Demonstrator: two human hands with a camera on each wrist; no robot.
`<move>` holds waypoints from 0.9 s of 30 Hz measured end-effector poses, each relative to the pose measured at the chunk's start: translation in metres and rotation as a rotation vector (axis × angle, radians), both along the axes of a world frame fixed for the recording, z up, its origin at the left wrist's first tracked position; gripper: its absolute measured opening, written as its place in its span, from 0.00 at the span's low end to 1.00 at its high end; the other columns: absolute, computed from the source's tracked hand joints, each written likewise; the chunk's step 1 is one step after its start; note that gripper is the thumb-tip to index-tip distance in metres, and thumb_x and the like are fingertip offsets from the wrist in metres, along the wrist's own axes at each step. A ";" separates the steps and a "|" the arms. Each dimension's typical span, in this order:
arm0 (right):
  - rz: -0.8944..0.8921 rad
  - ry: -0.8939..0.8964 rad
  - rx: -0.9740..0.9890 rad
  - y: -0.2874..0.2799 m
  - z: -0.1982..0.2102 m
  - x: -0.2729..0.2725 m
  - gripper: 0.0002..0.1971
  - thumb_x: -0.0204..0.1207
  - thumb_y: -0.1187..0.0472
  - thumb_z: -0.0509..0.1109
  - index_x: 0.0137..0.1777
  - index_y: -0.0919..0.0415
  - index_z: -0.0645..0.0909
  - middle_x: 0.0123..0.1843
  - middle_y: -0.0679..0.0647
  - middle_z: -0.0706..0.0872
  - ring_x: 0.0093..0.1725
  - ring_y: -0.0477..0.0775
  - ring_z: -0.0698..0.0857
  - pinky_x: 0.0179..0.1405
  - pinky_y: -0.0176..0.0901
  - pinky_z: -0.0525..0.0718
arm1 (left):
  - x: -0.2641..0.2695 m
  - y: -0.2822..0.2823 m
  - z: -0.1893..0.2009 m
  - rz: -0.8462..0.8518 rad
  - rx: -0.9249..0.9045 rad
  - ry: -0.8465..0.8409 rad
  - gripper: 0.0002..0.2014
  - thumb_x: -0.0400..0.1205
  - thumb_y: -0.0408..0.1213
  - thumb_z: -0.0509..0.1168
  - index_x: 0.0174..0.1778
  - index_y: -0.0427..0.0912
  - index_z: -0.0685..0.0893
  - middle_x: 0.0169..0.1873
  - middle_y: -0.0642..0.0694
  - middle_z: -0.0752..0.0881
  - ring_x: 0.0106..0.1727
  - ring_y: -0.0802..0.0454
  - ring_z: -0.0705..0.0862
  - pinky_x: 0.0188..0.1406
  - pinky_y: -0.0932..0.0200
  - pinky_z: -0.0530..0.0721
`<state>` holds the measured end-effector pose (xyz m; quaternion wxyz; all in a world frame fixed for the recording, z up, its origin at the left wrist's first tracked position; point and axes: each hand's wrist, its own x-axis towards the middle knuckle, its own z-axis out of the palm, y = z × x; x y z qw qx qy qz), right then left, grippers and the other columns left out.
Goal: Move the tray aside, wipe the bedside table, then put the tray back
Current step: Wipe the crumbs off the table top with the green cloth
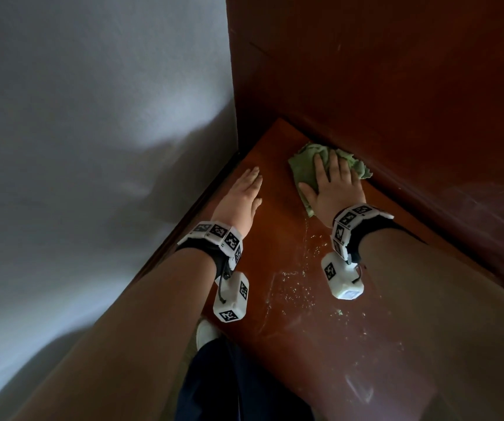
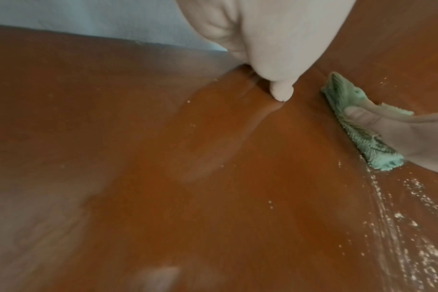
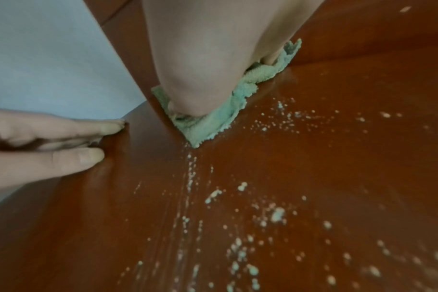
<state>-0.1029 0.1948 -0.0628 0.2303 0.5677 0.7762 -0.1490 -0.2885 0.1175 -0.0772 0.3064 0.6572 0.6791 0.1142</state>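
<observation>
Two hands lie on the brown wooden table [image 1: 275,226], the right one on a green cloth.

The right hand [image 1: 332,189] lies flat with fingers spread and straight on the green cloth [image 1: 302,165], pressing it to the table's far end, just beside the dark wooden panel [image 1: 396,86] that rises behind; its grip is open, with no finger seen curled round the cloth. The left hand [image 1: 244,196] rests flat on the table near its left edge, beside the grey wall [image 1: 92,117], fingers straight and together, holding nothing. Pale crumbs [image 3: 238,217] and thin streaks lie scattered on the table nearer than the cloth, mostly below the right wrist. The tray shows in none of the views. Both wrists wear white marker-covered bands [image 1: 214,235].
</observation>
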 end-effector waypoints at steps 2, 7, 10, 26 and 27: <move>-0.032 -0.022 0.000 -0.003 0.002 0.004 0.35 0.82 0.37 0.36 0.83 0.55 0.36 0.86 0.59 0.40 0.84 0.59 0.44 0.83 0.56 0.46 | 0.001 -0.001 0.000 -0.012 -0.008 0.008 0.24 0.87 0.33 0.55 0.80 0.35 0.62 0.83 0.43 0.57 0.85 0.51 0.54 0.82 0.63 0.51; -0.141 -0.026 0.001 -0.013 0.002 0.012 0.35 0.82 0.38 0.37 0.83 0.55 0.36 0.86 0.59 0.41 0.84 0.60 0.45 0.82 0.58 0.48 | 0.002 -0.008 -0.001 -0.030 -0.001 0.021 0.24 0.87 0.35 0.54 0.80 0.35 0.61 0.83 0.43 0.57 0.85 0.51 0.53 0.83 0.62 0.52; -0.218 -0.011 0.007 -0.024 0.001 0.015 0.35 0.82 0.37 0.38 0.83 0.54 0.36 0.86 0.58 0.39 0.84 0.61 0.44 0.82 0.61 0.48 | 0.003 -0.013 0.000 -0.054 0.002 0.038 0.24 0.87 0.36 0.55 0.80 0.35 0.62 0.83 0.43 0.57 0.85 0.51 0.53 0.84 0.59 0.54; -0.308 0.075 -0.072 -0.101 0.003 -0.011 0.34 0.83 0.39 0.40 0.83 0.53 0.33 0.85 0.57 0.33 0.84 0.60 0.36 0.82 0.61 0.41 | -0.008 -0.053 -0.005 -0.132 0.045 -0.024 0.24 0.85 0.34 0.60 0.77 0.35 0.67 0.81 0.42 0.64 0.83 0.48 0.60 0.83 0.57 0.57; -0.291 0.078 -0.071 -0.106 0.003 -0.012 0.34 0.83 0.39 0.40 0.83 0.52 0.33 0.85 0.57 0.33 0.84 0.60 0.36 0.82 0.61 0.40 | -0.009 -0.056 -0.005 -0.138 0.046 -0.026 0.24 0.84 0.33 0.60 0.77 0.34 0.67 0.81 0.42 0.64 0.83 0.48 0.60 0.83 0.56 0.57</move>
